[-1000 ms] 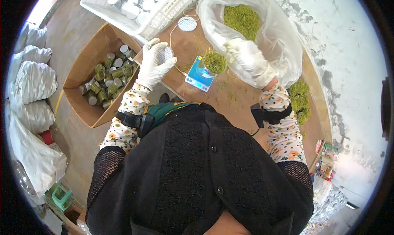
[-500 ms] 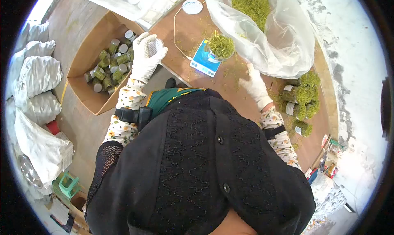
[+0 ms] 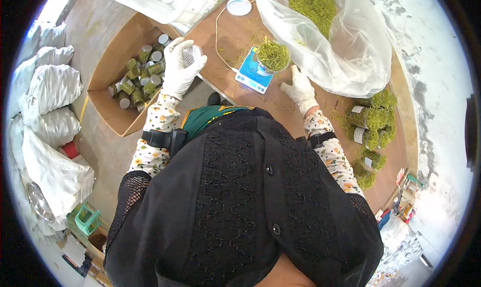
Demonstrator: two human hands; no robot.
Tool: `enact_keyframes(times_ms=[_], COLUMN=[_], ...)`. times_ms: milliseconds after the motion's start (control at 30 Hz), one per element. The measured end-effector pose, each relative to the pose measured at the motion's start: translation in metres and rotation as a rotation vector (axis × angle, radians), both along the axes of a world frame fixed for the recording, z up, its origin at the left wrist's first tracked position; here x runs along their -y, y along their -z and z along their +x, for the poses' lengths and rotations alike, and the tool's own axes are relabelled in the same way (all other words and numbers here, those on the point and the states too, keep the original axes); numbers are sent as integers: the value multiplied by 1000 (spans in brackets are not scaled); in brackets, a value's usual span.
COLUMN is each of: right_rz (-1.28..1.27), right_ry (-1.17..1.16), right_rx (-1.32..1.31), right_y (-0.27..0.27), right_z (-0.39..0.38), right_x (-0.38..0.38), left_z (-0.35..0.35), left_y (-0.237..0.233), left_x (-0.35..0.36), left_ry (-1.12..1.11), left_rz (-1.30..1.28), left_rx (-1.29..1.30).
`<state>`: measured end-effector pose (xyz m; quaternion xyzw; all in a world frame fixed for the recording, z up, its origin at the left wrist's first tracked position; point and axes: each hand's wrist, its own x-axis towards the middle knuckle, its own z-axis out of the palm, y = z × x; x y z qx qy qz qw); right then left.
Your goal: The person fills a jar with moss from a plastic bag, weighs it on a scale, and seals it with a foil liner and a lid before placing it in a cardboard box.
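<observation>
In a white glove, my left hand is closed around a round white lid, above the corner of the cardboard box. A clear container heaped with green dried strands stands on a blue digital scale. Just to the right of the scale is my right hand, also gloved, thumb and fingers apart with nothing between them. Its fingertips reach up near the container's side. Another round white lid lies farther back on the brown table.
Capped jars fill part of the cardboard box at left. A large clear plastic bag of green strands lies behind my right hand. Several filled jars lie at right. A white crate stands at the back; a cable runs to the scale.
My right hand has moved left and up toward the container on the scale. The left hand keeps its grip on the lid. The whole view has shifted slightly.
</observation>
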<state>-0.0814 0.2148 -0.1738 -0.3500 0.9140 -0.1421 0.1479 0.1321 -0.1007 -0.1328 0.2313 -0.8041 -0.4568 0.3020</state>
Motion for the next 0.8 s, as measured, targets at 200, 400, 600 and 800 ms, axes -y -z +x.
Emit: enact_keyframes(times_ms=[200,400,600,800], right_rz=[-125,-555,-448,-475], right_ry=[-95,160,-71,-212], right_rx=[-110,129,-266,-418], right_y=[-2,-103,-121,-104], right_z=[-8,16,24,14], right_x=[-12,10,54,58], left_z=[2,0,-7,-4], left_y=[-6,-6,-2,-3], left_x=[-3,-4,-3,-3], left_ry=[1,7,30,5], left_rz=[-38,-67,39,13], left_rx=[-36,6,-17,2])
